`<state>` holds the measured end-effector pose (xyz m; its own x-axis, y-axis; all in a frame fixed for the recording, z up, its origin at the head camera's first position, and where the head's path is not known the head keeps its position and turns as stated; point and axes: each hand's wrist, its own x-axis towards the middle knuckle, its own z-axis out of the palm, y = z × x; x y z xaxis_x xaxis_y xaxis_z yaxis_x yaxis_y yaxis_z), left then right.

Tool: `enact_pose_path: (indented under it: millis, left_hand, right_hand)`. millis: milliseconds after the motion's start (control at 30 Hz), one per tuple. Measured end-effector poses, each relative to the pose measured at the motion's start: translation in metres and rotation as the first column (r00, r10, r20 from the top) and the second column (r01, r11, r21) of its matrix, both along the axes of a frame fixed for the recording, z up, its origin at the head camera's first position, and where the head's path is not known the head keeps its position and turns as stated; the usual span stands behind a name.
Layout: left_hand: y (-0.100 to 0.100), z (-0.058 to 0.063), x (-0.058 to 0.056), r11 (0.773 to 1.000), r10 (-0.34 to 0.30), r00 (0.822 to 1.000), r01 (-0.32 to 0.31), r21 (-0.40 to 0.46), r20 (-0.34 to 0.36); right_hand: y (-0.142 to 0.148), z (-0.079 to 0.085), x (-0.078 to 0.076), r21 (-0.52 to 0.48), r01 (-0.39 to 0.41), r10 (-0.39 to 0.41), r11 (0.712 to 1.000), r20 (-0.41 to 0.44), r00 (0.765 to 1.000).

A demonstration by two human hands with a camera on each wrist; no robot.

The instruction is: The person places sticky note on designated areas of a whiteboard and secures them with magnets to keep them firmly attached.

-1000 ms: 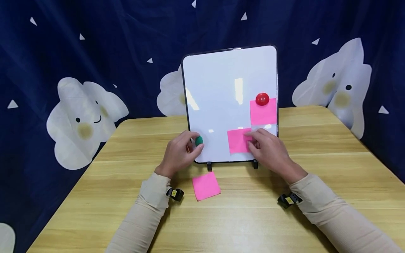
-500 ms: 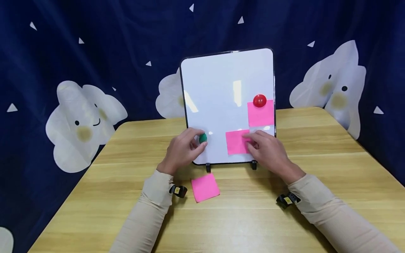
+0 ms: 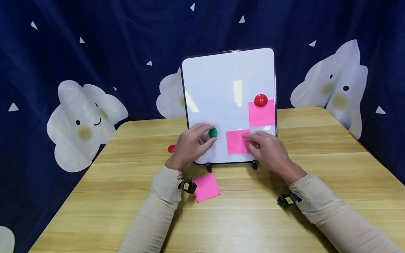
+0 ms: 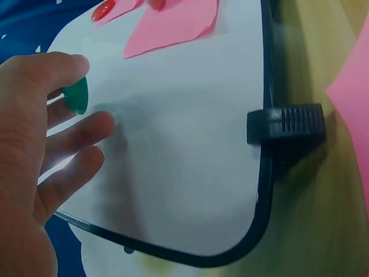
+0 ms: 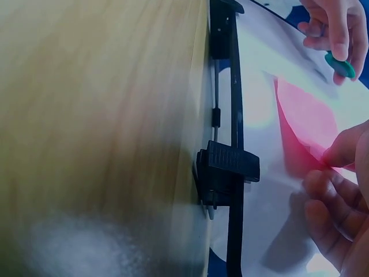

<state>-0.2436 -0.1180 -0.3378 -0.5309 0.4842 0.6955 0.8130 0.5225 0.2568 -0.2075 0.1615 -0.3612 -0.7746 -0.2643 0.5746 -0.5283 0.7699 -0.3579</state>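
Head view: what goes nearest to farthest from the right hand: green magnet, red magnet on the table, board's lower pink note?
1. Lower pink note: on the board, touching the right hand.
2. Green magnet: leftward, in the left hand.
3. Red magnet: farthest left, on the table.

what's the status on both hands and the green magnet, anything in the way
Left hand pinches green magnet. Right hand holds lower pink note at whiteboard. Nothing visible between magnet and note.

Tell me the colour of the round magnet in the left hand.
Green; the round magnet in the left hand shows best in the head view.
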Motion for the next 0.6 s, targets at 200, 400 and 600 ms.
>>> enact_pose_path:
  millis: [200,400,600]
  left_hand:
    - [0.009,0.003,-0.001,1.0,-0.004,1.0,0.004,0.003,0.025]
    - [0.018,0.004,-0.002,1.0,-0.007,1.0,0.007,-0.002,0.019]
    - [0.025,0.004,-0.002,1.0,0.002,1.0,-0.002,0.001,0.001]
  right_hand:
    - [0.0,0.001,0.0,-0.007,-0.002,0.002,1.0,-0.016,1.0]
    - [0.0,-0.001,0.0,-0.013,-0.012,0.012,1.0,-0.019,1.0]
    - [0.0,-0.002,0.0,-0.011,-0.018,0.018,1.0,-0.022,1.0]
